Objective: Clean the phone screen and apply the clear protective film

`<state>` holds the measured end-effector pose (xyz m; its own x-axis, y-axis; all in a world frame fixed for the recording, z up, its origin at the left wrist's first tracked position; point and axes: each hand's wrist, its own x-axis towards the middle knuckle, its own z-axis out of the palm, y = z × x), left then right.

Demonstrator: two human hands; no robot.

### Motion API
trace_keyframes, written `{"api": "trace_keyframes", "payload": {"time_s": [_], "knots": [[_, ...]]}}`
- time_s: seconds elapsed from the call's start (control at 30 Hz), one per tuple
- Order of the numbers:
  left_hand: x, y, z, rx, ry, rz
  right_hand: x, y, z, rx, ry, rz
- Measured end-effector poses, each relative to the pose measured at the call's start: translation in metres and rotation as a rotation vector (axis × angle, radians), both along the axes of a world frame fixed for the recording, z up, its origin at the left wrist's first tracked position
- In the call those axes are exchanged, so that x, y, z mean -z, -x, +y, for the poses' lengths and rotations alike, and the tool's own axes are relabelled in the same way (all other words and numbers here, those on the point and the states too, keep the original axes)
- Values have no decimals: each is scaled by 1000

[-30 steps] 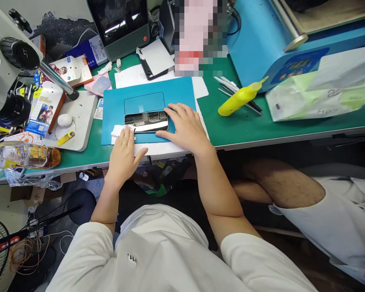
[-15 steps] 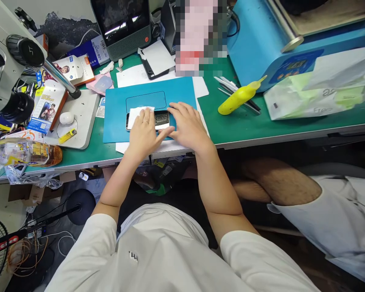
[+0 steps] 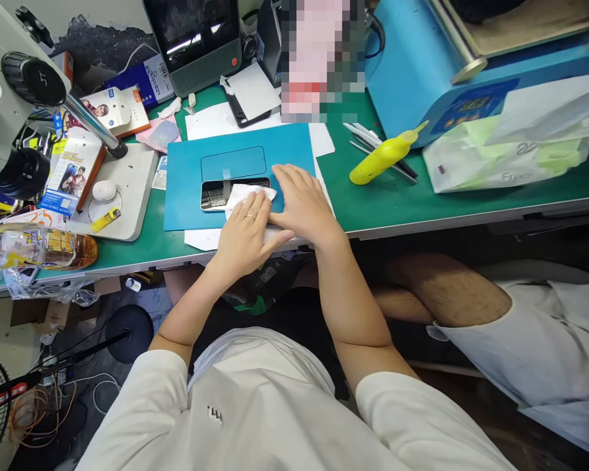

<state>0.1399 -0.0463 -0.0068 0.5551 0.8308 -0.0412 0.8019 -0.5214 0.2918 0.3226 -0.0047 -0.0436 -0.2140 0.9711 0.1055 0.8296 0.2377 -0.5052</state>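
Observation:
A smartphone [image 3: 213, 193] lies crosswise on a blue mat [image 3: 181, 163], its dark face up with reflections on it. My left hand [image 3: 245, 232] presses a folded white wipe [image 3: 240, 191] onto the phone's right half with flat fingers, thumb out to the right. The wipe and fingers hide that part of the phone. At the phone's right end rests my right hand [image 3: 304, 203], fingers stretched forward on the mat and thumb spread toward the near corner. Whether it touches the phone I cannot tell. Just beyond lies a clear screen sheet with a dark outline [image 3: 233, 163].
A yellow squeeze bottle [image 3: 383, 162] lies by thin tools, with a tissue pack [image 3: 510, 160] and blue machine [image 3: 412, 72] farther right. At left are a microscope stand [image 3: 142, 176], boxes [image 3: 76, 170] and a drink bottle [image 3: 44, 247]. Another person's leg [image 3: 456, 294] is at right.
My left hand has slid the wipe rightward and slightly toward me, uncovering the phone's left half. A faint streak now shows near the phone's middle. My right hand stays nearly in place.

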Motion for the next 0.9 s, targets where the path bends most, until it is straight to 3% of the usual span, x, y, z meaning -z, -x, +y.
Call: {"api": "trace_keyframes", "payload": {"time_s": [0.23,0.37,0.53,0.77,0.9], "knots": [[-5,67,1,-187,-20,2,-1,-2,-1,-78,3,-36],[-7,86,1,-265,-23,-8,-4,-1,-1,-54,32,-33],[-4,74,8,-274,-19,7,-4,0,-3,-47,19,30],[-5,32,39,-176,6,15,-4,-1,-1,-53,14,27],[-5,6,36,-130,6,47,-7,-1,-1,-68,51,3]]}}
